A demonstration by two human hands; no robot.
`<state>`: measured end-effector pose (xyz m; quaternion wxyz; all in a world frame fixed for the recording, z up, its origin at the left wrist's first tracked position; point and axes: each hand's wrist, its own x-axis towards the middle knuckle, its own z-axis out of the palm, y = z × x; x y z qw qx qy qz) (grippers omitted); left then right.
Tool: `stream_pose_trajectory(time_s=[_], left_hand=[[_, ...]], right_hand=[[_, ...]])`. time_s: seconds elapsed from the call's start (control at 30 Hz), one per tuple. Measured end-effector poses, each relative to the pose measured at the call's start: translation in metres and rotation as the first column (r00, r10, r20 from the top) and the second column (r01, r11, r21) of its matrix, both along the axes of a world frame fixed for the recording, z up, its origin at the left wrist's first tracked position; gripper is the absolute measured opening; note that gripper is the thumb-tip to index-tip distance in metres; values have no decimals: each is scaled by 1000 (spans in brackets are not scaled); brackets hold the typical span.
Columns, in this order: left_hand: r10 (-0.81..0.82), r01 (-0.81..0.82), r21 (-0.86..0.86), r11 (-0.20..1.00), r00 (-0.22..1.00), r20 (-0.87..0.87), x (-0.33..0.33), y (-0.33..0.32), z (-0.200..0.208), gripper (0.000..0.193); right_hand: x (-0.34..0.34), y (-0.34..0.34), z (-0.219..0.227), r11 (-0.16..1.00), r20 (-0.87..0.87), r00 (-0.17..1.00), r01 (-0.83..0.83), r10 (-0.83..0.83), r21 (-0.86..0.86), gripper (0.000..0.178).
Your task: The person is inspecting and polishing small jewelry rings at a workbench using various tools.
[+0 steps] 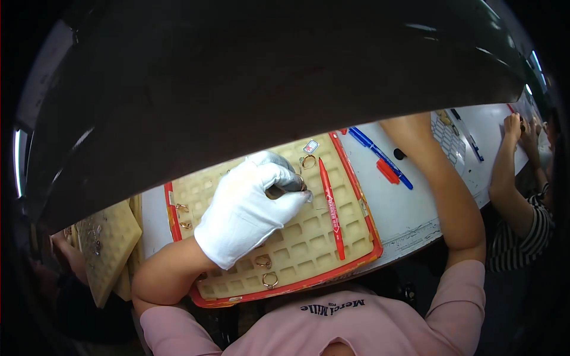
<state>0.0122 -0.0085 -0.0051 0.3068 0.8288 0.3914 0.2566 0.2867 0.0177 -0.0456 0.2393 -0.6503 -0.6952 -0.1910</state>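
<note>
My left hand [249,202], in a white glove, is closed in a pinch above the cream tray [314,261] with square hollows and a red rim. A ring [303,184] shows in part at its fingertips. Just beyond it another ring [309,161] lies on the tray beside a small white tag [310,146]. A slim red marker [331,210] lies across the tray to the right of the glove. My bare right hand [409,129] is over the white table, its fingers hidden by a dark overhang. The blue pen [380,156] is nearest to it.
More rings [270,280] sit along the tray's near side, and gold pieces [182,207] at its left. A red cap [388,171] and a black disc [399,154] lie by the blue pen. Other people's hands [513,127] work at far right; another tray [110,249] tilts at left.
</note>
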Motion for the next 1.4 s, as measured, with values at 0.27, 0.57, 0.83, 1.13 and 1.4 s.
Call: stream_pose_trajectory(time_s=[0.27,0.57,0.83,1.13,1.4], left_hand=[[-1,2,-43,999,1000,15,-2,-1,1,16],[12,-13,-5,1000,999,-51,1,-1,3,13],[-21,21,-11,1000,998,-61,1,0,4,13],[-48,47,-20,999,998,-32,0,0,4,16],[-11,16,-173,985,999,34,4,-5,10,15]], right_hand=[[-50,-48,29,771,70,769,-625,635,-121,10],[-64,-61,25,648,249,602,-737,759,-192,9],[-63,-60,26,647,-429,543,-750,722,139,19],[-69,-66,10,682,-560,473,-690,680,244,18],[-70,-69,11,711,-597,495,-676,632,192,15]])
